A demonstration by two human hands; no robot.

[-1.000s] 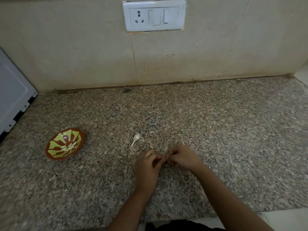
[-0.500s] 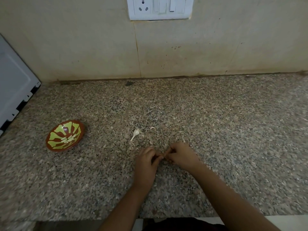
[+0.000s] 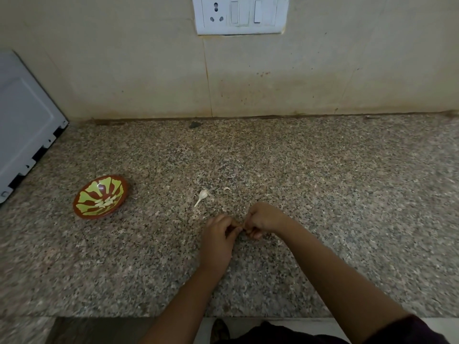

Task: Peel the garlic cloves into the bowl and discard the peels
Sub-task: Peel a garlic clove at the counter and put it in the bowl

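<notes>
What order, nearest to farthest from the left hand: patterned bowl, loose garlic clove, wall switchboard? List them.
From the left hand:
1. Loose garlic clove, just beyond it.
2. Patterned bowl, off to the left.
3. Wall switchboard, high at the back.

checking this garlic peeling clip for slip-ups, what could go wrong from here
1. The left hand and right hand pinch the small garlic clove over the speckled granite counter, well apart from the red-brown bowl with yellow-green pattern; if it slips it may land on the counter.
2. The pale garlic bits just beyond the hands nearly match the granite and could be missed when discarding.
</notes>
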